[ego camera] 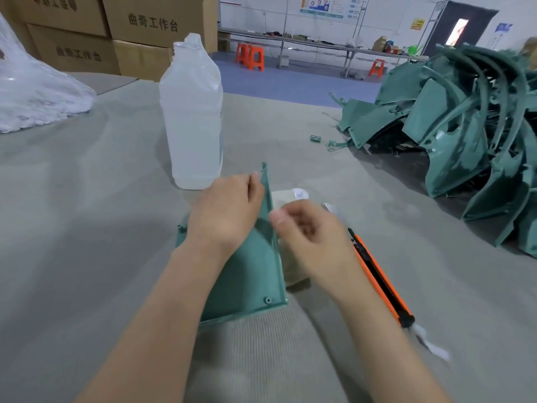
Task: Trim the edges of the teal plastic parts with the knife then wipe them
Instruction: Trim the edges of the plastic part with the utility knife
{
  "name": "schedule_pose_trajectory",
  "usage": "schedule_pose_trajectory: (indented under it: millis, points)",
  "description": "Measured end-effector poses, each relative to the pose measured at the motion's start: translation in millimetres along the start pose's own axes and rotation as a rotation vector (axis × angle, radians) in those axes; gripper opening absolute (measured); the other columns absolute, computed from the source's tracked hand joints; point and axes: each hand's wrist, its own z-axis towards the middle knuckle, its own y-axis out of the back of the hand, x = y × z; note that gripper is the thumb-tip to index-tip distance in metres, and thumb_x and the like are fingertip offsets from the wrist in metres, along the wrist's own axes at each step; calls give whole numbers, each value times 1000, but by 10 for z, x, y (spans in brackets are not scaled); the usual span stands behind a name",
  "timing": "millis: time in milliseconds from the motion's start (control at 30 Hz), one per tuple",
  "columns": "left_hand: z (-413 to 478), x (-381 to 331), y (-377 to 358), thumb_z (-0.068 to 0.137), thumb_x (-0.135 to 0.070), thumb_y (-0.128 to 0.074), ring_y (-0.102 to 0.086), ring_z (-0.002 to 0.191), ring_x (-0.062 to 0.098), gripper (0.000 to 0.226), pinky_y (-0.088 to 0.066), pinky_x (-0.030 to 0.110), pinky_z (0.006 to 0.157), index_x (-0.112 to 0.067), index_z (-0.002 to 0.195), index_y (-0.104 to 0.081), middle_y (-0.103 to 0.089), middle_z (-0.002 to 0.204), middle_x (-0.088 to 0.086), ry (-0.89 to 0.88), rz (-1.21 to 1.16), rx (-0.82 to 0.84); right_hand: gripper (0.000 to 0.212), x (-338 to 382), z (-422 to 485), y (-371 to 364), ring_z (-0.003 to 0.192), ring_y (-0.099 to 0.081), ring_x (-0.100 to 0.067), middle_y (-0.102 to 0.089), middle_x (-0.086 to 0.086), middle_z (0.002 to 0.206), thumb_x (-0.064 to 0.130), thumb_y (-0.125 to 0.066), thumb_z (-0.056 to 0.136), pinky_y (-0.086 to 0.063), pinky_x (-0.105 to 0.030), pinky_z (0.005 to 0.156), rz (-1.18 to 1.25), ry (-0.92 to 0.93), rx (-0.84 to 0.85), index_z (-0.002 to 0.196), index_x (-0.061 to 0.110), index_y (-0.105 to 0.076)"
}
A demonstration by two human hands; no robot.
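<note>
The part (250, 274) is held tilted over the table (87, 199), gripped by the left hand (225, 210), whose fingers are curled round its upper edge. The right hand (308, 228) is seen blurred against the part's right edge, fingers curled; whether anything is pinched cannot be told. The knife (380, 274) is laid ungripped just right of the part. A cloth (290, 199) is seen behind the part, a bottle (191, 117) farther behind, and a pile (465, 126) of teal pieces well off to the part's right.
</note>
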Motion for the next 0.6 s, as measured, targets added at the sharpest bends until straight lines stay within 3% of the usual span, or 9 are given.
schedule_pose_trajectory:
  millis: [67, 200, 400, 500, 600]
  points:
    - [2, -7, -28, 100, -36, -29, -35, 49, 15, 49, -27, 35, 56, -18, 55, -32, -39, 53, 1, 11, 17, 8, 32, -17, -14, -92, 50, -41, -2, -48, 14, 52, 43, -65, 85, -33, -17, 51, -91, 7, 66, 66, 22, -50]
    - [-14, -25, -61, 101, -37, -29, -38, 47, 16, 50, -24, 32, 46, -17, 55, -33, -41, 51, 1, -32, 18, 2, 45, -55, -6, -62, 48, -32, -6, -36, 12, 47, 29, -52, 99, -26, -20, 48, -111, 40, 38, 58, 20, -36]
    - [-28, -51, -63, 101, -37, -29, -39, 49, 20, 49, -28, 35, 51, -17, 56, -32, -41, 52, 1, -50, -17, 27, 44, -75, 11, -35, 48, -32, -5, -36, 12, 49, 29, -43, 102, -26, -20, 49, -64, 27, 24, 61, 13, -41]
    - [-31, -33, -43, 100, -37, -29, -35, 47, 21, 50, -24, 33, 47, -15, 55, -29, -37, 49, 2, -44, -21, 12, 49, -130, 74, 93, 50, -31, -9, -34, 6, 51, 32, -43, 102, -29, -28, 49, -88, -41, -122, 61, 5, -39]
    - [-28, -23, -24, 100, -37, -29, -32, 45, 18, 50, -20, 31, 45, -15, 55, -28, -33, 47, 1, -44, -16, -5, 47, -231, 145, 323, 51, -37, -12, -42, 4, 52, 32, -42, 102, -30, -30, 54, -125, -155, -385, 59, 13, -48]
